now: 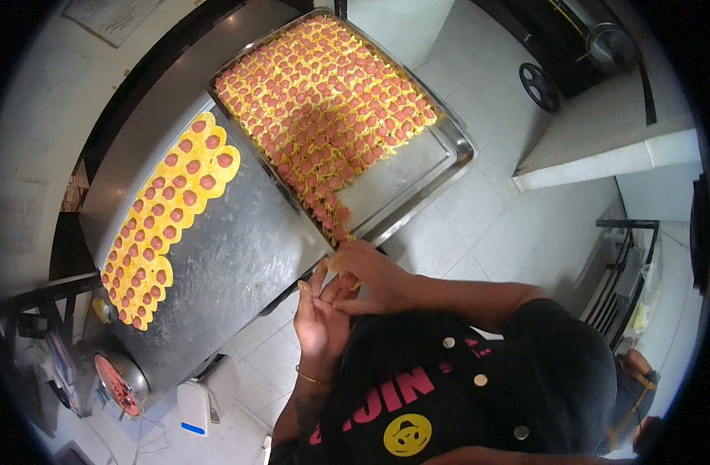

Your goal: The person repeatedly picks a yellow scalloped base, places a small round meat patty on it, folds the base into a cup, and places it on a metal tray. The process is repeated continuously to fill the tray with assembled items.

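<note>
looking at one tiny meat-and-dough piece (348, 282) here, pinkish and roundish, with a sliver of yellow dough showing along the side toward the right palm. mostly covered up, so can't make out the full shape. sitting right in among the fingertips of both hands, just below the curled fingers of the right hand (379, 275) and just beside the bent fingers of the left hand (321, 325). seeing the left fingers loosely spread, with the thumb held apart from the rest. seeing the right fingers bent down over the piece, but honestly can't tell if pinching or only steadying, with so much of the contact hidden. as for direction, can't call a long axis or a pointing end, too small and too blocked. just past the right knuckles, spotting the near end of a metal tray (413, 178), mostly filled with similar pink-and-yellow pieces (316, 77) packed close and stretching away from the fingertips. well off to the left of the left fingers, spotting a strip of yellow dough rounds (161, 221) dotted with pink meat, lying flat on a steel table (231, 256). also noticing a metal bowl (140, 384) of pink filling, left of the left fingers and lower down.
</note>
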Available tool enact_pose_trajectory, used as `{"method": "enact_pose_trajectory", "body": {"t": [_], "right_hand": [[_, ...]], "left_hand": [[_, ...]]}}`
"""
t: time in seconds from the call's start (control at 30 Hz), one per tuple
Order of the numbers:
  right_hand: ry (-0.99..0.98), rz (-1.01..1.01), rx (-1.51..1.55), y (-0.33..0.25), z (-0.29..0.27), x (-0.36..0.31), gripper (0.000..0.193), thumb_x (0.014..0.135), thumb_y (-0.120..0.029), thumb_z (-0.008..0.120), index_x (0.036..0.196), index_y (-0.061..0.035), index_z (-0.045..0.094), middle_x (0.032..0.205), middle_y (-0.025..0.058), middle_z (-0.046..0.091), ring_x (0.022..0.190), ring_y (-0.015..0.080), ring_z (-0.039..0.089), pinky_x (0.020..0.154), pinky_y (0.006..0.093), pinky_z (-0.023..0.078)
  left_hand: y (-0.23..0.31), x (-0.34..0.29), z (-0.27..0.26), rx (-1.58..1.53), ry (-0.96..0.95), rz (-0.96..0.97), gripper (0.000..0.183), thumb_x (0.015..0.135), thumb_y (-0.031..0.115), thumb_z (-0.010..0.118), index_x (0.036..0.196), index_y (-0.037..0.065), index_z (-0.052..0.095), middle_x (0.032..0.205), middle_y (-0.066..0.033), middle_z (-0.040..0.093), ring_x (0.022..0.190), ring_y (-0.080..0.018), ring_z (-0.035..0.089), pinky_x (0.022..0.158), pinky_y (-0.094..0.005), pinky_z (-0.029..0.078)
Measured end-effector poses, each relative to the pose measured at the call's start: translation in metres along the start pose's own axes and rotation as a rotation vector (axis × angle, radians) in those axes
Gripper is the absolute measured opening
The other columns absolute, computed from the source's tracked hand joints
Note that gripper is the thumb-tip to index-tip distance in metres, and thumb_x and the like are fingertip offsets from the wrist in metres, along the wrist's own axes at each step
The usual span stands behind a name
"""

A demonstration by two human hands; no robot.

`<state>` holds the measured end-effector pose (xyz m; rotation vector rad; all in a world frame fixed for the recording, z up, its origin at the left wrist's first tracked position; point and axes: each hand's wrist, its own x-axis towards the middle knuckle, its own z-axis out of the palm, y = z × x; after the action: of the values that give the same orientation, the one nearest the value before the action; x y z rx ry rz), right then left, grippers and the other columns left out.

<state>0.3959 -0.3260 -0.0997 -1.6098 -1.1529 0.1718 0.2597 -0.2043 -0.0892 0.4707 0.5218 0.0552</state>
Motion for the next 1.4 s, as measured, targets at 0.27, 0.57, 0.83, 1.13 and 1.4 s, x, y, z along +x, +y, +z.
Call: {"method": "enact_pose_trajectory", "body": {"t": [0.27, 0.57, 0.83, 1.13, 1.4], "right_hand": [[-0.487, 0.204, -0.219, 0.036, -0.064, -0.009, 0.042, 0.087, -0.031, 0.074, 0.121, -0.0108, 0.061, 0.102, 0.0150, 0.067, 0.097, 0.0386, 0.066, 0.090, 0.0525, 0.052], [-0.498, 0.225, -0.331, 0.100, -0.067, 0.023, 0.023, 0.087, -0.023, 0.072, 0.101, -0.0063, 0.065, 0.085, 0.0150, 0.066, 0.086, 0.0395, 0.065, 0.078, 0.0514, 0.052], [-0.587, 0.478, -0.330, 0.110, -0.042, 0.038, 0.028, 0.084, -0.022, 0.070, 0.100, -0.0012, 0.060, 0.089, 0.0238, 0.070, 0.090, 0.0466, 0.068, 0.081, 0.0538, 0.052], [-0.692, 0.542, -0.562, 0.094, -0.040, 0.045, 0.036, 0.084, -0.028, 0.070, 0.106, 0.0009, 0.066, 0.090, 0.0255, 0.071, 0.091, 0.0452, 0.069, 0.082, 0.0539, 0.054], [-0.730, 0.432, -0.623, 0.100, -0.040, 0.040, 0.035, 0.086, -0.031, 0.066, 0.103, -0.0004, 0.069, 0.092, 0.0232, 0.073, 0.091, 0.0439, 0.070, 0.084, 0.0556, 0.054]], "left_hand": [[-0.017, 0.031, 0.022, 0.229, 0.082, 0.030, 0.070, 0.111, 0.053, 0.031, 0.162, 0.005, 0.024, 0.146, -0.0253, 0.056, 0.137, -0.0361, 0.053, 0.119, -0.0511, 0.035], [-0.009, 0.037, -0.001, 0.422, 0.215, 0.296, 0.059, 0.111, 0.028, 0.048, 0.160, 0.003, 0.026, 0.138, -0.0219, 0.060, 0.123, -0.0309, 0.063, 0.088, -0.0381, 0.054], [-0.009, 0.018, -0.031, 0.388, 0.341, 0.386, 0.044, 0.111, 0.024, 0.050, 0.149, 0.003, 0.045, 0.124, -0.0132, 0.067, 0.116, -0.0249, 0.066, 0.106, -0.0410, 0.051], [-0.005, 0.007, -0.029, 0.384, 0.349, 0.437, 0.039, 0.108, 0.016, 0.056, 0.143, 0.001, 0.049, 0.122, -0.0132, 0.067, 0.115, -0.0199, 0.065, 0.108, -0.0376, 0.050], [0.005, -0.012, -0.044, 0.390, 0.374, 0.515, 0.038, 0.107, 0.012, 0.057, 0.142, -0.001, 0.051, 0.121, -0.0123, 0.068, 0.112, -0.0170, 0.066, 0.103, -0.0329, 0.052]]}}
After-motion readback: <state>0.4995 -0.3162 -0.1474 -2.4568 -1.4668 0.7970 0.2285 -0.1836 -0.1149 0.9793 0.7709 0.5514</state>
